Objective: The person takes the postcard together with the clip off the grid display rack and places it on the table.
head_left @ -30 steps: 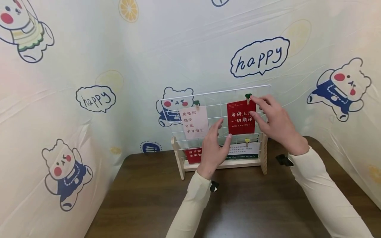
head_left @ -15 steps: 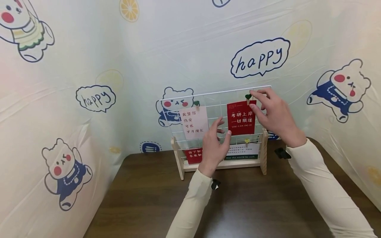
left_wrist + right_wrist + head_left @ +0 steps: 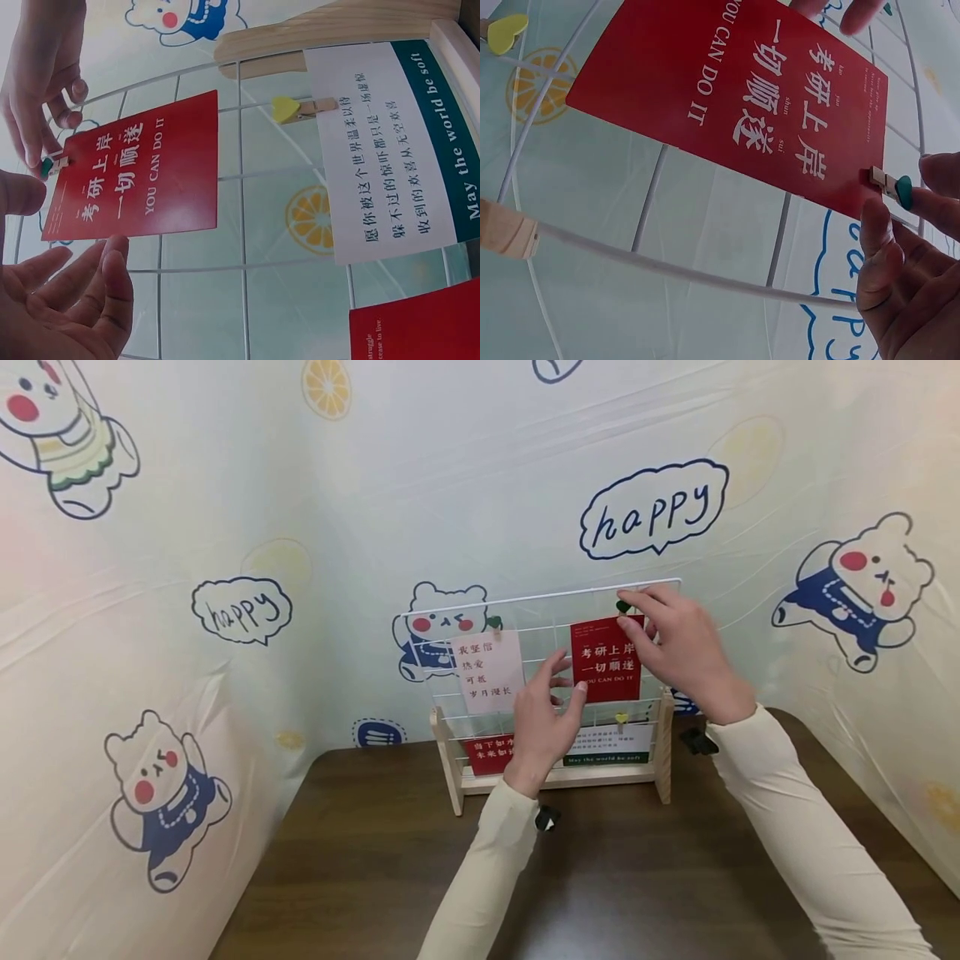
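Note:
A wire grid rack (image 3: 540, 602) on wooden legs bears several clipped cards. At its upper right hangs a red card (image 3: 604, 652), held by a small wooden peg (image 3: 886, 182) with a green heart on it. My right hand (image 3: 686, 647) comes in from the right: a fingertip touches the green heart, and the thumb lies just below the peg by the card's corner. With fingers spread and loosely bent, my left hand (image 3: 542, 722) is at the card's left side, fingertips right by its edge. It hides part of the lower cards in the head view.
A pink card (image 3: 487, 670) hangs upper left. Below are another red card (image 3: 487, 757) and a white-and-green card (image 3: 375, 150) beside a yellow heart peg (image 3: 300, 109). The rack stands on a dark wooden table (image 3: 360, 860), with a patterned cloth (image 3: 337, 527) around it.
My right hand has shifted slightly left and closer over the green heart peg. The left hand has edged up and right along the red card. The rack and cards stay put.

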`<state>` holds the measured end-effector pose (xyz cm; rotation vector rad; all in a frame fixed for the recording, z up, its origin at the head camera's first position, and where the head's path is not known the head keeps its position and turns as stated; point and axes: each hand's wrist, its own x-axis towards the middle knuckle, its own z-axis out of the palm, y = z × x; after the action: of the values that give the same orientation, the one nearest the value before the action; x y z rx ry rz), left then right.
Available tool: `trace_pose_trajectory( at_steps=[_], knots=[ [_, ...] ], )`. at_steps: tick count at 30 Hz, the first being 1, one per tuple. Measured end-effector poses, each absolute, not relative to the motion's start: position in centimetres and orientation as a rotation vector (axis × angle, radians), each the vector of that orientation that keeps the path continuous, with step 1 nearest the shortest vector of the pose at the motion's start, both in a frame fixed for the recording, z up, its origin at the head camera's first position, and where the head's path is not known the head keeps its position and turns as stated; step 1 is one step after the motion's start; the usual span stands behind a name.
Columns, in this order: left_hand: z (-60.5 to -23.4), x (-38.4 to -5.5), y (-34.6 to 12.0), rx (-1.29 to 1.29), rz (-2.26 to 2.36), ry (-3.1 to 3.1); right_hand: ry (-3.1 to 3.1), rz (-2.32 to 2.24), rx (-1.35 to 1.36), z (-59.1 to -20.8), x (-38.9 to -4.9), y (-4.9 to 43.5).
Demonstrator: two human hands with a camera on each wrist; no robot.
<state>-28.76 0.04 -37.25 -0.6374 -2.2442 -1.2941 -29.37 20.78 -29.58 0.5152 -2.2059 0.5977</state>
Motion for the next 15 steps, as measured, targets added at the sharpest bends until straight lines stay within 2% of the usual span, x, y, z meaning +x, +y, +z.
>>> trace_pose_trajectory(
  at_steps=[15],
  knots=[
    [-36.84, -29.27, 0.75, -0.572, -1.200, -2.240, -2.241, 0.581, 0.469, -29.04, -29.82, 20.58]
  ],
)
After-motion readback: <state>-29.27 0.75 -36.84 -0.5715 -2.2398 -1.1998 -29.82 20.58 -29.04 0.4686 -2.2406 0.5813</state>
